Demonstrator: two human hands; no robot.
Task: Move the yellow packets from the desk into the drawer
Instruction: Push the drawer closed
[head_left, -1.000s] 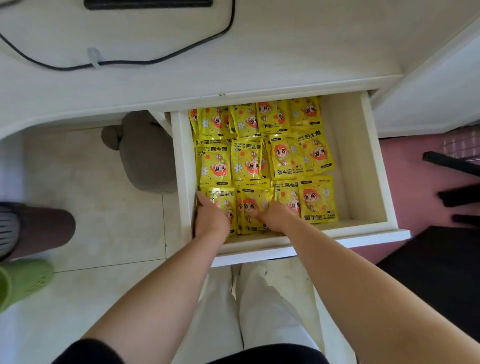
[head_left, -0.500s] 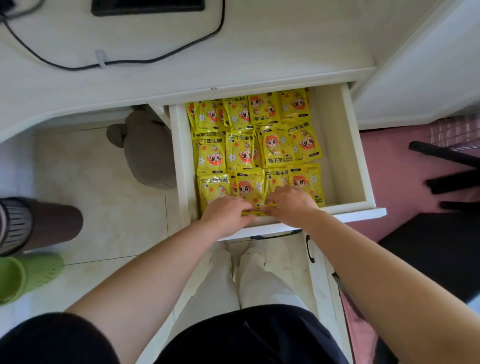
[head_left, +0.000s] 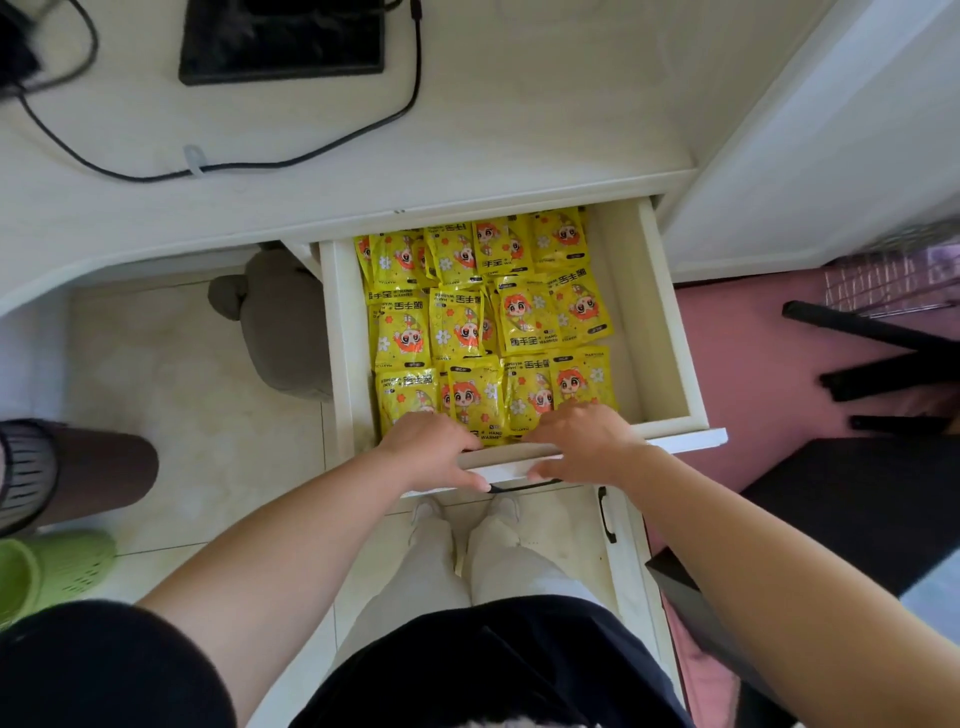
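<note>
The open white drawer (head_left: 670, 338) under the desk (head_left: 493, 156) holds several yellow packets (head_left: 467, 332) with an orange cartoon figure, laid in three rows and filling its left and middle. My left hand (head_left: 431, 452) grips the drawer's front panel, fingers over the top edge and thumb on the outer face. My right hand (head_left: 582, 441) grips the same panel just to the right, its fingers touching the nearest row of packets. No yellow packet shows on the desk top.
A black device (head_left: 280, 41) and a black cable (head_left: 311, 156) lie on the desk. A grey bin (head_left: 291, 332) stands left of the drawer. A dark cylinder (head_left: 78, 473) and green shoe (head_left: 52, 571) are at the left; black chair legs (head_left: 883, 353) at the right.
Both hands drew back from the front row of packets to the drawer's front panel and took hold of it. The drawer looks slightly further in under the desk.
</note>
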